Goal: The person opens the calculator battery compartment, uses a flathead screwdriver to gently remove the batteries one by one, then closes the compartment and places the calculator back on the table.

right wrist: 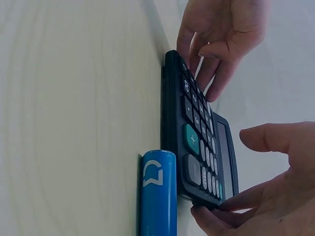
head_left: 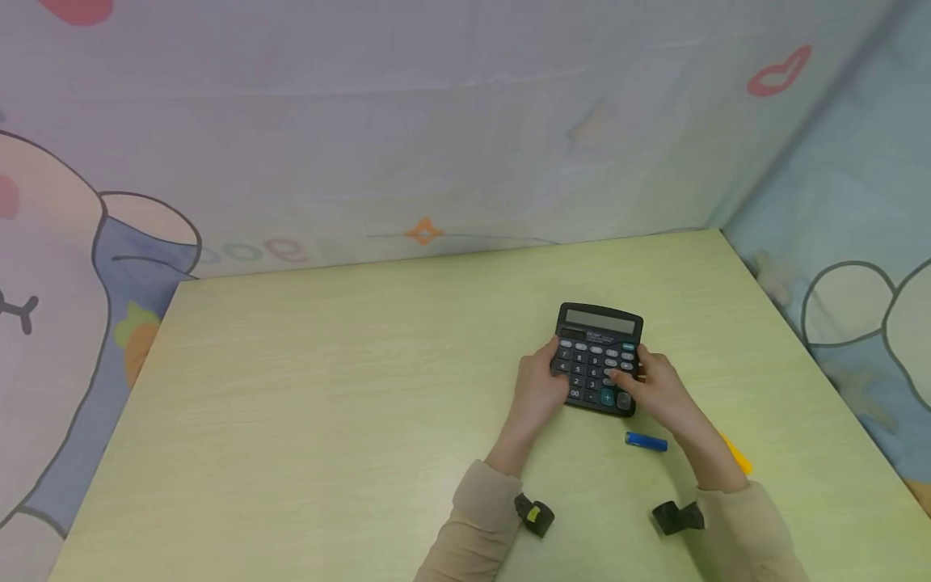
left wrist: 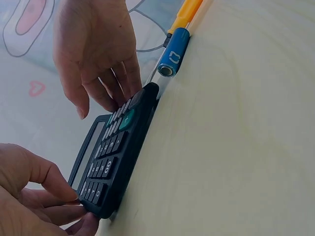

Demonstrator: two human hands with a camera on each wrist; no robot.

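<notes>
A black calculator (head_left: pixel 600 372) lies face up on the table, its screen at the far end. My left hand (head_left: pixel 537 386) grips its left edge, thumb on the key side. At the opposite edge, my right hand (head_left: pixel 658 392) holds the calculator with its fingers along the side. The right thumb (right wrist: pixel 266 137) stands above the face, apart from it in the right wrist view. Close to the calculator's near right corner lies a blue battery (head_left: pixel 646 441), also seen in the right wrist view. The calculator's underside is hidden.
An orange-handled tool (head_left: pixel 736 453), perhaps a screwdriver, lies partly behind the right forearm; its dark collar and thin shaft show in the left wrist view. The pale wooden table (head_left: pixel 291 420) meets a printed cloth backdrop (head_left: pixel 465 162) at the back and sides.
</notes>
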